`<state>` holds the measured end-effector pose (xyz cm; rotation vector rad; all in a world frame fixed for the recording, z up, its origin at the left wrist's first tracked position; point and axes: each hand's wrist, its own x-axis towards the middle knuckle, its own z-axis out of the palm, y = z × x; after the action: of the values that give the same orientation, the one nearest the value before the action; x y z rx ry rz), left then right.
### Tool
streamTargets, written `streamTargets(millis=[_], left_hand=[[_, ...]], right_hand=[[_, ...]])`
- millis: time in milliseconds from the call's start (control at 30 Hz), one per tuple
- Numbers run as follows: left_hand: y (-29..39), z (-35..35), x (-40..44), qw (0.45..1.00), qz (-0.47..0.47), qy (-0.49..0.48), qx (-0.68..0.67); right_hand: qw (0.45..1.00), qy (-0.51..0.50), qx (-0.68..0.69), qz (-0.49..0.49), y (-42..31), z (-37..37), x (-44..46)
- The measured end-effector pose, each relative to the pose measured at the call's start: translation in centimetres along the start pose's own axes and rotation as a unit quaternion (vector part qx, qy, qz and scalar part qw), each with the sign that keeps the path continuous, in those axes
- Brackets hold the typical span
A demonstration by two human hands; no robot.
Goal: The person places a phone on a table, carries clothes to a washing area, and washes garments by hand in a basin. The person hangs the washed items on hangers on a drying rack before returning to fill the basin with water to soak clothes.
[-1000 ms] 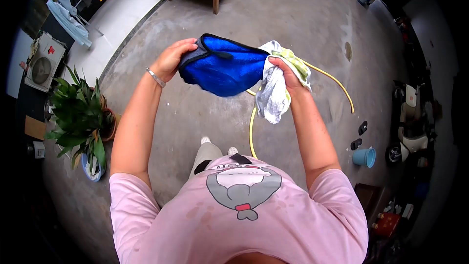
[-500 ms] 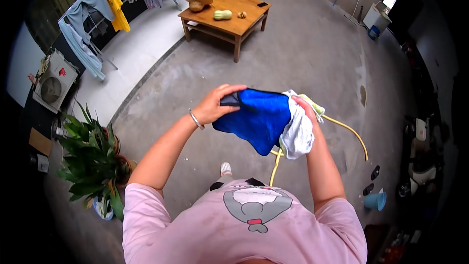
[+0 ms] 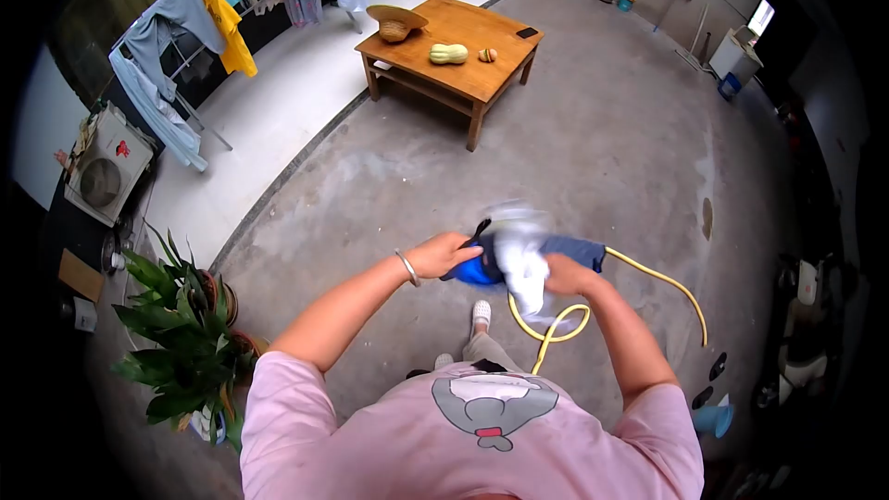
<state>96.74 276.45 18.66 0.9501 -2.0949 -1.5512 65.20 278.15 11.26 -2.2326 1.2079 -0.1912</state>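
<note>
My left hand (image 3: 439, 256), with a bangle at the wrist, grips a dark-edged blue cloth (image 3: 476, 268) by its left side. A white cloth (image 3: 523, 273), smeared by motion, hangs in front of the blue one. My right hand (image 3: 568, 276) is closed at the right side of this bundle, its fingers partly hidden behind the white cloth. A dark grey-blue part of cloth (image 3: 576, 250) sticks out above that hand; I cannot tell if it belongs to the blue cloth. Below and to the right, a yellow hose (image 3: 659, 276) lies looped on the floor.
A low wooden table (image 3: 463, 28) bears a straw hat (image 3: 396, 26), a pale green squash (image 3: 448, 54), a small round item and a phone. Laundry hangs on a rack (image 3: 190, 60) at the left. Potted plants (image 3: 176, 333) stand left of me; a blue bucket (image 3: 713, 419) is at the right.
The blue cloth was spread wide between my hands; it is now bunched, and my hands are lower and closer together. The white cloth has swung left over it. My view has shifted slightly.
</note>
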Motion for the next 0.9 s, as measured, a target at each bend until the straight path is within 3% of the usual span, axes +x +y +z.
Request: streamTargets(millis=[33, 100, 167, 233, 333, 367, 467, 567, 733, 833, 900], left_hand=[[-1.8, -0.9, 0.3, 0.999, -0.045, 0.026, 0.009], [0.7, -3.9, 0.5, 0.968, -0.130, 0.207, -0.061], [-1.1, -6.5, 1.6, 0.933, -0.102, 0.276, -0.210], [1.0, -8.6, 2.5, 0.893, -0.113, 0.298, -0.318], [-0.9, -11.2, 4.4, 0.913, -0.146, 0.323, -0.200], [-1.1, -11.8, 5.2, 0.909, -0.159, 0.325, -0.205], [-1.4, -14.0, 7.6, 0.895, -0.176, 0.328, -0.244], [-1.3, -15.6, 9.7, 0.871, -0.094, 0.356, -0.327], [-2.8, -20.1, 13.2, 0.808, -0.038, 0.327, -0.488], [-4.2, -23.5, 14.7, 0.800, -0.035, 0.334, -0.498], [-5.9, -26.0, 15.2, 0.815, -0.022, 0.364, -0.449]], right_hand=[[0.989, -0.124, 0.070, 0.032, -1.6, -1.9, 1.1], [0.960, 0.021, 0.267, 0.081, -1.5, -3.8, 3.3], [0.808, 0.046, 0.573, 0.129, -1.3, -5.7, 5.8], [0.749, 0.076, 0.652, 0.096, -1.9, -8.3, 8.9], [0.745, 0.120, 0.656, 0.014, -2.4, -10.7, 13.3], [0.714, 0.104, 0.692, -0.009, -2.8, -11.9, 14.8], [0.737, 0.087, 0.671, -0.012, -3.0, -14.6, 20.1], [0.729, 0.067, 0.681, -0.033, -2.9, -15.0, 24.8], [0.740, -0.028, 0.661, -0.121, -5.8, -15.9, 30.8], [0.867, 0.045, 0.489, -0.079, -4.5, -14.5, 35.6], [0.900, 0.107, 0.407, -0.113, -3.9, -14.1, 39.5]])
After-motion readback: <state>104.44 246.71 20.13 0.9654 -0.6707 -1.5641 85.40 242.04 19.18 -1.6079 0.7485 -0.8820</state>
